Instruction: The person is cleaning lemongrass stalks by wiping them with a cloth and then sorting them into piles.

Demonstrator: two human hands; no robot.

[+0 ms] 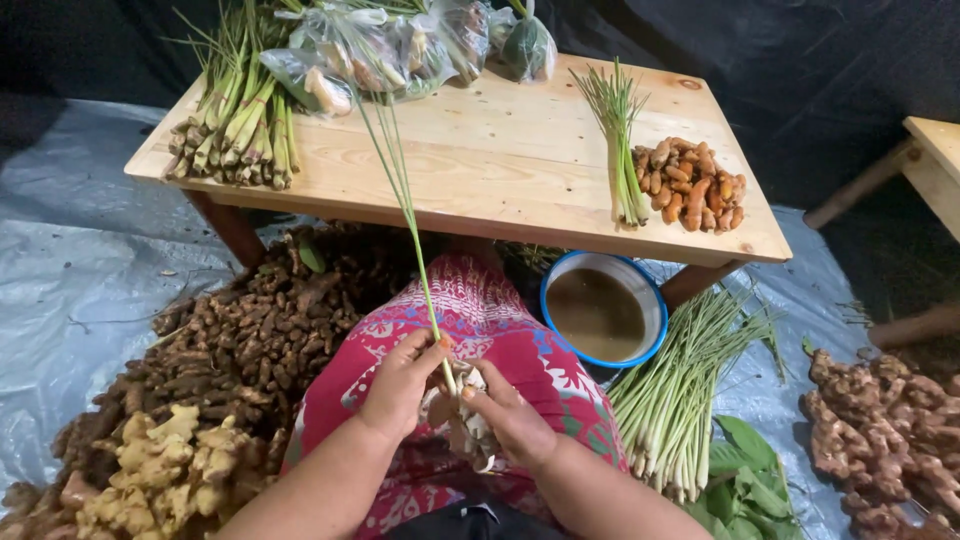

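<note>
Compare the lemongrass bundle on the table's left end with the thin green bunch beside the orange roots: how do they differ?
The lemongrass bundle is large, with thick pale-based stalks whose cut ends face the table edge. The thin green bunch is far smaller, its stems slender, fanning out at the far tips. The bundle lies by plastic bags; the bunch touches the orange roots. Both lie flat, running front to back.
</note>
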